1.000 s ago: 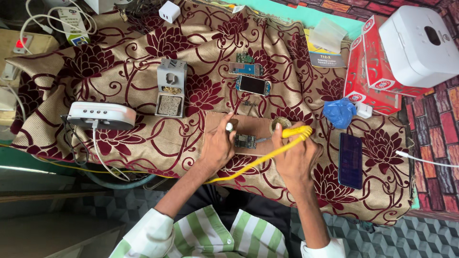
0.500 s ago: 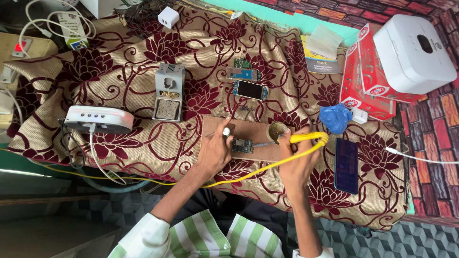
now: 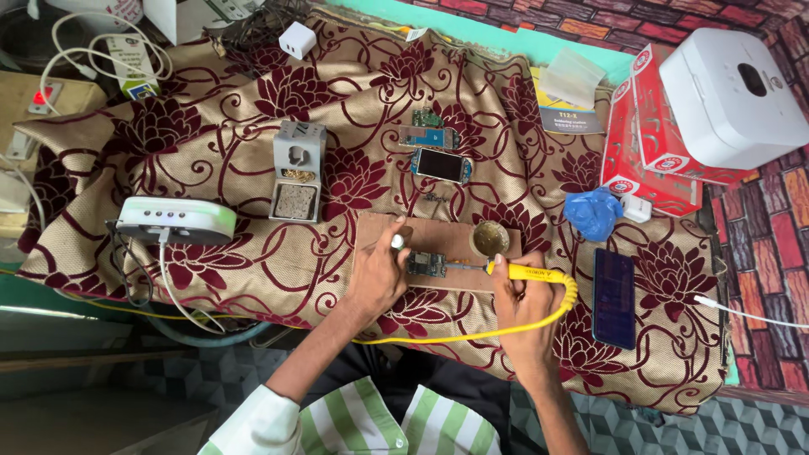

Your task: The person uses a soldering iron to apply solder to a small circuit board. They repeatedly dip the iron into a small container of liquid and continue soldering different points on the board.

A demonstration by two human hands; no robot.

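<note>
Two hands work over a small brown board on the cloth-covered desk.

Right hand: grip clamped around the yellow handle of a soldering iron. Long axis of the iron runs nearly level, left to right; metal tip points left and meets the right edge of a small circuit board. Yellow cable loops from the handle's right end, down and back left under both forearms.

Left hand: fingers closed together, pinching a thin white-tipped item just above the circuit board's upper left corner; what the item is cannot be told. Heel of the hand rests on the cloth, just left of the circuit board.

Key relation: circuit board lies between the two hands, directly left of the iron tip and just right of the left hand. Left hand is the nearer one; right hand stands off by the length of the iron's shaft.

Surroundings: small round tin on the brown board, just above the iron's shaft. Grey iron stand well to the upper left. White unit with small lights far left. Opened phone and another board above. Dark phone to the right, blue wad above it. Red boxes and white case at upper right.
</note>
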